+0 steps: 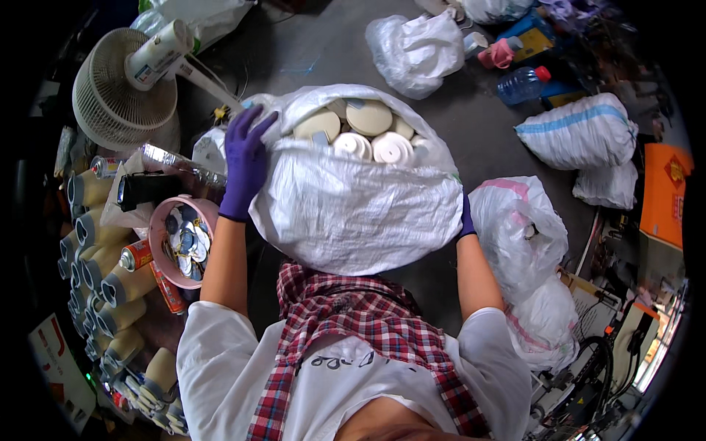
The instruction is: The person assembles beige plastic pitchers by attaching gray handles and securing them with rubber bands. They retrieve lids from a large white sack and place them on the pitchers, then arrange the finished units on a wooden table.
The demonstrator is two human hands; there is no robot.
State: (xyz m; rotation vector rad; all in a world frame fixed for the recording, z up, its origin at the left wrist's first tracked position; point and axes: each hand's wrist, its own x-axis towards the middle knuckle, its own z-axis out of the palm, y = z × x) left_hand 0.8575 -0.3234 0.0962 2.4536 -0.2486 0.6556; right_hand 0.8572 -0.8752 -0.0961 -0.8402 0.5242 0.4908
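Note:
A large white woven sack (353, 206) sits open in front of me, filled with several round cream and white lids (368, 117). My left hand (246, 162), in a purple glove, lies flat on the sack's left side near its rim. My right hand (466, 219), also gloved in purple, presses against the sack's right side and is mostly hidden behind it. Both hands hold the sack between them.
A pink bowl (158, 246) of small metal parts stands at my left, beside rows of lying spray cans (110, 287). A white fan (118, 88) is at the far left. White bags (522, 235) sit right; another bag (415, 48), a blue bottle (522, 84) and sacks (581, 132) lie beyond.

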